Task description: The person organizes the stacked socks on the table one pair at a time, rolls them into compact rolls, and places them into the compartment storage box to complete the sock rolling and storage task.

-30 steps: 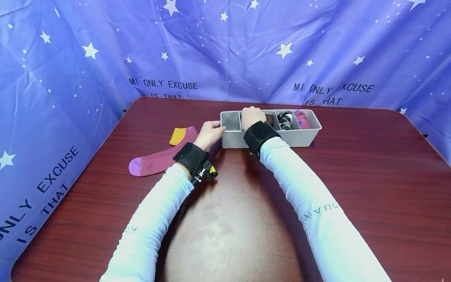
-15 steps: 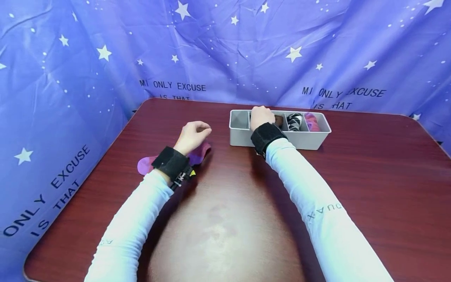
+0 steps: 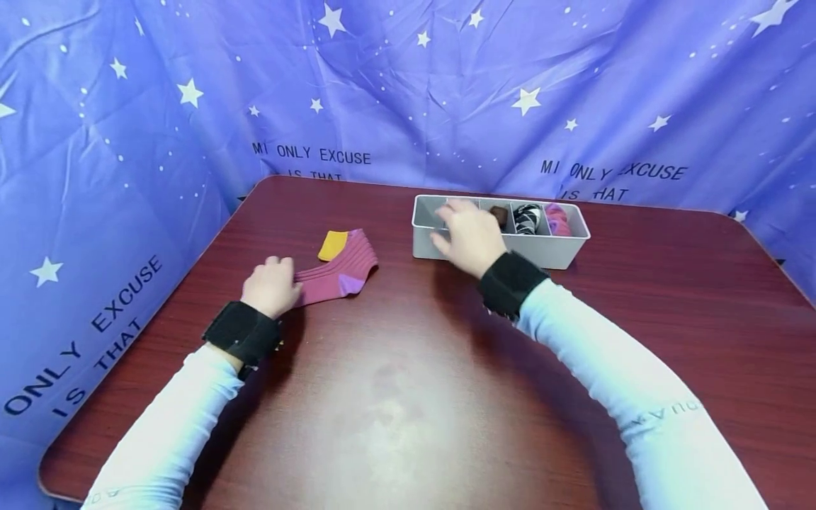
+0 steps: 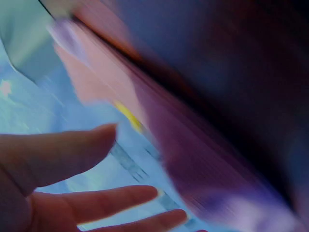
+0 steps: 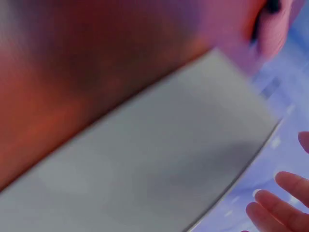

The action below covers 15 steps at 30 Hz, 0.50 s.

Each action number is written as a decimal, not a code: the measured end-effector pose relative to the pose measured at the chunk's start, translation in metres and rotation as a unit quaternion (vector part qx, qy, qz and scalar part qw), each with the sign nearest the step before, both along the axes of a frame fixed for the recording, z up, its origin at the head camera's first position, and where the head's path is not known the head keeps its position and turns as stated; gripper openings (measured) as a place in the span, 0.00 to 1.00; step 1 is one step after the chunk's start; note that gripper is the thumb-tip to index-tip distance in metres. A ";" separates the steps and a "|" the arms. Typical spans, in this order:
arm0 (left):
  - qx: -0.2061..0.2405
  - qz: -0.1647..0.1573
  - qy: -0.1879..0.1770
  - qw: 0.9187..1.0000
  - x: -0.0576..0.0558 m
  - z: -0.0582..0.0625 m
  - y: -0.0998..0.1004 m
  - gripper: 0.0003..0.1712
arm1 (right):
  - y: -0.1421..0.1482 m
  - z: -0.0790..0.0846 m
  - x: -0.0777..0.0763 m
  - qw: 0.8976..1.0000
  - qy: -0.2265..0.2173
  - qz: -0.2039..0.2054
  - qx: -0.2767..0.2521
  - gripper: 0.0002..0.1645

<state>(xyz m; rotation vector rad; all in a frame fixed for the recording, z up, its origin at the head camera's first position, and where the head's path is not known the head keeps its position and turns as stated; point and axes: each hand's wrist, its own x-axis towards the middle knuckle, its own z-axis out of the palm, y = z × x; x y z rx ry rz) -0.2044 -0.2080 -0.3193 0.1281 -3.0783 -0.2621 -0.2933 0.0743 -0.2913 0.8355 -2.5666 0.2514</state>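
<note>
A mauve ribbed sock (image 3: pixel 328 278) with a purple heel and a yellow cuff (image 3: pixel 333 246) lies on the left part of the table. My left hand (image 3: pixel 270 287) is over its toe end, hiding it. In the left wrist view the thumb and fingers are spread beside the sock (image 4: pixel 183 140), with a gap between. The grey divided box (image 3: pixel 548 251) stands at the back; my right hand (image 3: pixel 473 237) is in front of its left half, fingers spread. Seen from the right wrist, the fingertips (image 5: pixel 292 186) are apart from the box's wall (image 5: pixel 159 140), holding nothing.
Inside the box, separate compartments hold a dark brown rolled item (image 3: pixel 499 217), a black-and-white patterned roll (image 3: pixel 527 219) and a pink-purple roll (image 3: pixel 557 219). A blue star-printed curtain (image 3: pixel 408 106) hangs behind and left of the dark red table (image 3: pixel 669 304).
My left hand has left the box's left end and moved left to the sock's toe end. My right hand has come up out of the box, and its fingers have spread.
</note>
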 end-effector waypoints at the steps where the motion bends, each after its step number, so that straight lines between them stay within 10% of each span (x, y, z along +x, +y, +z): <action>1: -0.005 0.017 -0.014 1.000 0.001 0.000 -0.006 0.21 | 0.001 -0.003 0.008 1.000 -0.001 0.022 0.007 0.23; 9: 0.027 -0.003 -0.084 0.996 0.004 0.001 -0.026 0.17 | 0.013 -0.032 0.060 0.988 -0.011 0.151 0.044 0.21; 15: 0.021 -0.076 -0.116 0.990 0.024 0.001 0.030 0.17 | 0.017 -0.036 0.084 0.980 -0.024 0.192 0.051 0.21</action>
